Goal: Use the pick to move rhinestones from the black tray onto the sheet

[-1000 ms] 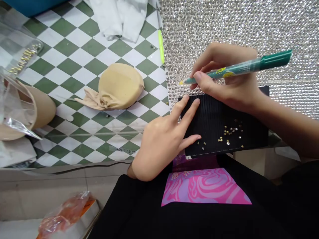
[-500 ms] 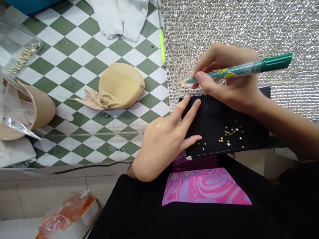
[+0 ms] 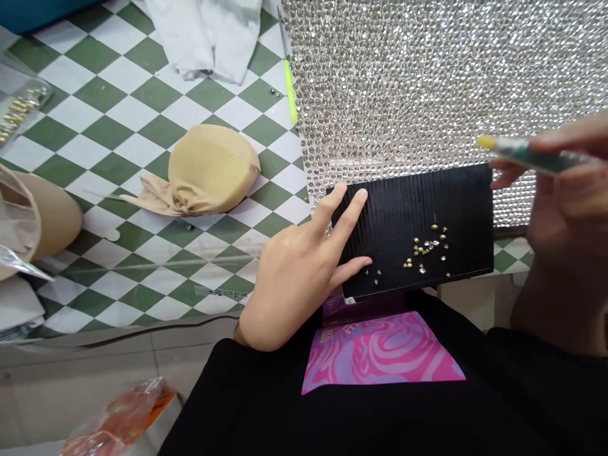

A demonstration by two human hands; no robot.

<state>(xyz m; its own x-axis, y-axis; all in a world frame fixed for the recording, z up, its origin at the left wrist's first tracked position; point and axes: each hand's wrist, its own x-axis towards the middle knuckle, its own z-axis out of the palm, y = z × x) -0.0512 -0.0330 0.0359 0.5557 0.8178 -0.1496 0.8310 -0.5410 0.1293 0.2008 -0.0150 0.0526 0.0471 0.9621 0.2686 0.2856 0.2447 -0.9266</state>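
Head view: left hand [image 3: 297, 275] lies flat, fingers spread, pressing the left end of a black ribbed tray [image 3: 413, 209] that rests at the table edge over the lap. Loose studs [image 3: 425, 248] sit scattered on the tray's right half. Right hand [image 3: 563, 209] pinches a green pen [image 3: 527, 154] at the barrel, tip raised above the tray's right end, clear of the rhinestone sheet [image 3: 427, 88]. Studs look tiny, hard, light and likely to roll or scatter; the pen tip seems the way to lift one.
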